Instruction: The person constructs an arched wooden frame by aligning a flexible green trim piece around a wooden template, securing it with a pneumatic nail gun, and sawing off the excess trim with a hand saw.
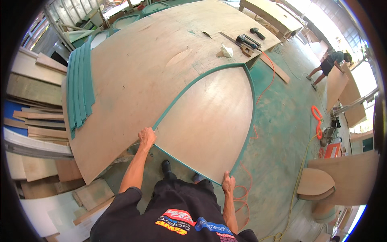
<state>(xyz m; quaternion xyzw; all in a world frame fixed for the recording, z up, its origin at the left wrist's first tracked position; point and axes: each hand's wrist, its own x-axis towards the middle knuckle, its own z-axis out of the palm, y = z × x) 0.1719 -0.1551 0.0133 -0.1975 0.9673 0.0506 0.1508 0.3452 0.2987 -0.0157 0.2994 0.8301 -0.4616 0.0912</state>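
A large pale wood panel (209, 117) with a green rim, straight on the near side and curving to a point at the far side, lies between my hands. My left hand (147, 137) is closed round its near left corner. At the near right corner my right hand (228, 182) is closed on the rim. The panel's far part overlaps the big wooden worktable (133, 68), while its right side hangs over the floor. My fingers' undersides are hidden.
Green strips (80, 84) are stacked on the table's left. A nail gun (246, 40), a drill (257, 34) and a crumpled white cloth (226, 51) lie near its far right corner. An orange hose (271, 76) crosses the floor. Another person (331, 64) bends over boards at far right.
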